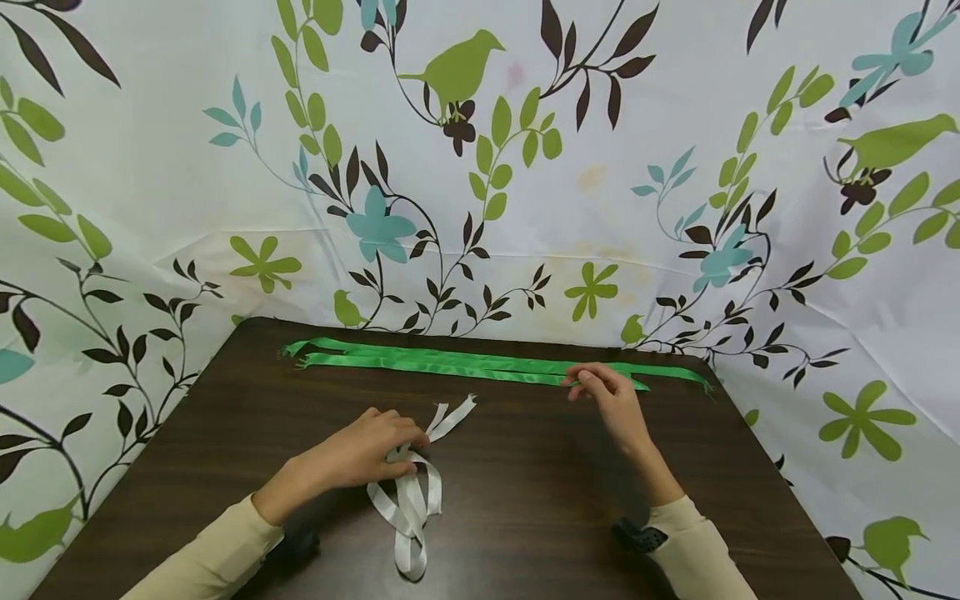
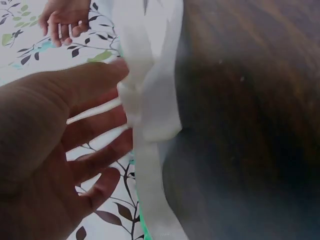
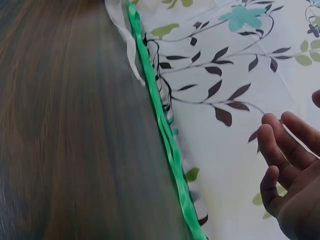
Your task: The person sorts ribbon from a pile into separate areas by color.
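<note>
A white ribbon [image 1: 411, 521] with a knot in it lies looped on the dark table, its two cut ends pointing away. My left hand [image 1: 367, 450] holds it near the knot, thumb and fingers curled at either side. In the left wrist view the knotted white ribbon [image 2: 160, 107] runs past the left fingertips [image 2: 120, 70]. My right hand [image 1: 611, 404] is raised and touches nothing, its fingers loosely bent. From the head it overlaps the green ribbons [image 1: 450, 364] laid along the far edge. The right wrist view shows those relaxed fingers [image 3: 287, 150] apart from the green ribbon [image 3: 167, 135].
The dark wooden table [image 1: 525, 500] reaches back to a white cloth [image 1: 487, 283] printed with leaves, birds and flowers. It hangs behind and at both sides. A dark band [image 1: 640, 536] is on the right wrist.
</note>
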A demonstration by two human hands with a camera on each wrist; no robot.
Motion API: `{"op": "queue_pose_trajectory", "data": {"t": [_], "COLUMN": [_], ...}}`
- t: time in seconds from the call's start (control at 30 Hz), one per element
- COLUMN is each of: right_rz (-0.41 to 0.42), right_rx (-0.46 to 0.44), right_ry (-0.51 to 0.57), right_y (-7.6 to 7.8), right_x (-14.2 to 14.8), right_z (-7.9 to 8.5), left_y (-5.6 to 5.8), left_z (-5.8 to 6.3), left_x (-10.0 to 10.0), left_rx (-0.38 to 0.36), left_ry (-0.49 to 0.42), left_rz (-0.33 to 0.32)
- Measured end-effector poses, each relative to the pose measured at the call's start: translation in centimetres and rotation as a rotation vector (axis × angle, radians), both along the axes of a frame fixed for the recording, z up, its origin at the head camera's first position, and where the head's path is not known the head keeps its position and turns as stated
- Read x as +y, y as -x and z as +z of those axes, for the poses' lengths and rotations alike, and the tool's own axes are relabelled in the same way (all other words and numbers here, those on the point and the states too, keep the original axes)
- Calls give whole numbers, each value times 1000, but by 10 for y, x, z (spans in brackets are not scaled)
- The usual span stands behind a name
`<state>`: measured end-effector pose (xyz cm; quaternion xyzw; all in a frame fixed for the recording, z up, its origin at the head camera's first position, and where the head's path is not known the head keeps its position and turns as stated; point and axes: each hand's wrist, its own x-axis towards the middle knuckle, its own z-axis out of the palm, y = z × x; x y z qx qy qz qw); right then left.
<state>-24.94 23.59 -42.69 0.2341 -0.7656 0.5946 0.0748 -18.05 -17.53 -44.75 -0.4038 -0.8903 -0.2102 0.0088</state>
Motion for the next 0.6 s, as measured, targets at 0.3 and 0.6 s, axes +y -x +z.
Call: {"op": "queue_pose_trajectory", "data": {"t": [0.3,0.6], "right_rz": [114,263], "right_rx": [-36,-37], "right_ry": [-113,-344], "right_y": [-11,-37], "right_x": [-22,-63], "right_z": [5,12], "left_y": [-4,-12], "left_z": [2,20], "left_x": [2,11], "left_rx": [45,2], "left_ry": [55,-105], "left_rz": [16,-32]}}
